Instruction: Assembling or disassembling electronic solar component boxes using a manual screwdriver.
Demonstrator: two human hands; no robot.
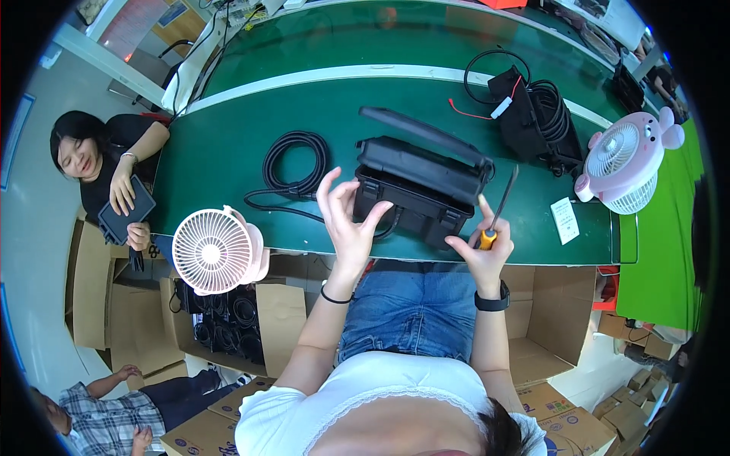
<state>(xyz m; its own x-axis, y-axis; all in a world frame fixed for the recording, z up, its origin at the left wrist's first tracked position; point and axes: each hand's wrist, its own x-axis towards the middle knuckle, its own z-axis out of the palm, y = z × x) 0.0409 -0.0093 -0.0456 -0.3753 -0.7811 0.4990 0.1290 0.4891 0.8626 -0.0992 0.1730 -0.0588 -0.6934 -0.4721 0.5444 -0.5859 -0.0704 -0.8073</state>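
A black hard plastic case (414, 209) with front latches stands near the table's front edge, its lid (426, 169) raised. My left hand (346, 220) is at the case's left front corner, thumb and fingers apart; whether the fingertips press on the case is unclear. At the right front corner, my right hand (489, 254) holds a screwdriver (487, 239) with a yellow handle, its shaft pointing up and away. That hand's thumb and index finger also reach toward the case's side. A coiled black cable (296, 182) lies left of the case, its end running toward the case.
A second black case (525, 129) with coiled cable and red leads sits back right. Pink fans stand at the right (620, 156) and front left (217, 251). A paper slip (565, 220) lies right. An open carton (281, 323) stands below. A co-worker (106, 167) holds a dark flat object at left.
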